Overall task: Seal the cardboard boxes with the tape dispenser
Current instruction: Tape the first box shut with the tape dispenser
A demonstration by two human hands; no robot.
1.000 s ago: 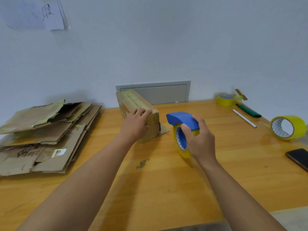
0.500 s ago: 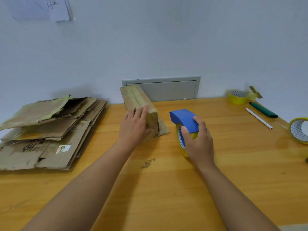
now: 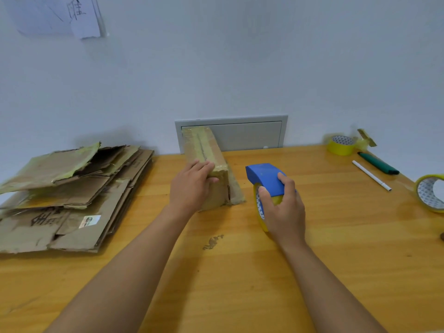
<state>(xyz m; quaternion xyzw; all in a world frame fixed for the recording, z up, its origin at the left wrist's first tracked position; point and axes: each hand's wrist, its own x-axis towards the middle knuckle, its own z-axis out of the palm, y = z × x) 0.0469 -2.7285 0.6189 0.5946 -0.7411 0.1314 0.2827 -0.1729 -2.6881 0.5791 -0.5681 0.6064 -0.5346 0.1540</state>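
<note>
1. Holding the cardboard box (image 3: 206,162) near the middle of the table (image 3: 336,236), we see our left hand (image 3: 192,188) lying on its near end, fingers nearly straight over the top edge.
2. Our right hand (image 3: 284,212) grips the tape dispenser (image 3: 264,179), fingers curled round its blue cover and yellow roll; it stands just right of the box, apart from it.
3. We note flattened cardboard (image 3: 64,195) stacked at far left.
4. Spare tape rolls (image 3: 340,144), a pen (image 3: 371,175) lie at right.
</note>
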